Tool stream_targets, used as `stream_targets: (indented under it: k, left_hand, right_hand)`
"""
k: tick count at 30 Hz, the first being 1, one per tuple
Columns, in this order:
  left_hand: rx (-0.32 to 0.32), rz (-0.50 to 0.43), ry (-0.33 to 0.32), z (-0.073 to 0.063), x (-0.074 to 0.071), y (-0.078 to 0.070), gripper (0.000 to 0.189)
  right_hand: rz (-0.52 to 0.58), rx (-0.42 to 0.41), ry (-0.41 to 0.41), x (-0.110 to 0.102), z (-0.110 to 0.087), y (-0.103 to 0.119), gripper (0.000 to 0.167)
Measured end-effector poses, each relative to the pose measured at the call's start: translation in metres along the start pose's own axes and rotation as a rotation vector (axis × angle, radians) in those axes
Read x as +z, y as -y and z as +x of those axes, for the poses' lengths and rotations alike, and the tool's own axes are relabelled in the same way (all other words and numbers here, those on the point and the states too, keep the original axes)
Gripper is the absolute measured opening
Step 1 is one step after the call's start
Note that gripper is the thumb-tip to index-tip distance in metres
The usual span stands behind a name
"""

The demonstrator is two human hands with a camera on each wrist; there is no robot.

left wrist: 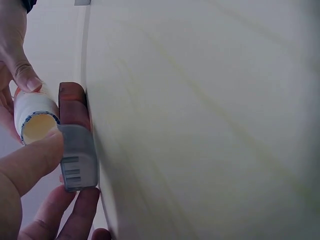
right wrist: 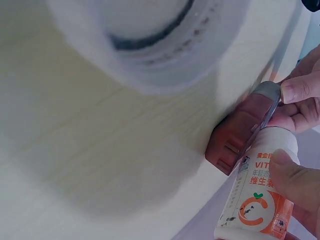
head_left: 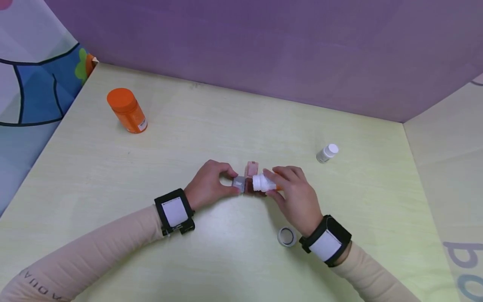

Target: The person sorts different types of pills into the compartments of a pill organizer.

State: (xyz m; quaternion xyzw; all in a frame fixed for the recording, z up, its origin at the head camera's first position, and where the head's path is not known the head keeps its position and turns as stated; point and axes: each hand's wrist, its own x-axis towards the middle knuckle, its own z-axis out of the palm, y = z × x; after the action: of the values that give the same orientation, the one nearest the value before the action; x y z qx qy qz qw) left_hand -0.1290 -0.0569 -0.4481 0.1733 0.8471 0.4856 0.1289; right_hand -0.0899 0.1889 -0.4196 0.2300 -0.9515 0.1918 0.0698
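A small pill box with a grey end and red-brown compartments lies on the table, a pink lid raised behind it. My left hand pinches its grey end between thumb and fingers. My right hand grips a white-and-orange vitamin bottle, tipped onto its side with its mouth toward the left. In the left wrist view the uncapped bottle mouth is right beside the pill box, close to my left thumb. Whether any tablets lie in the compartments cannot be made out.
A round white cap lies on the table near my right wrist. An orange jar stands at the back left, and a small white-capped bottle stands to the right. A purple panel borders the table's far edge.
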Motion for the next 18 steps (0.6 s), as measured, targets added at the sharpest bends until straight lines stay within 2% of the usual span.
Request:
stream_targets:
  k: [8,18]
  left_hand:
    - [0.015,0.008,-0.005,-0.0001,-0.0001,-0.0001,0.025]
    - [0.037,0.020,-0.015,-0.0002,0.0013,0.0037,0.024]
  right_hand:
    - [-0.087,-0.043,0.005,0.0013,0.0011,0.0044,0.057]
    - [-0.203,-0.154,-0.032,0.0012,0.0018,0.0075,0.054]
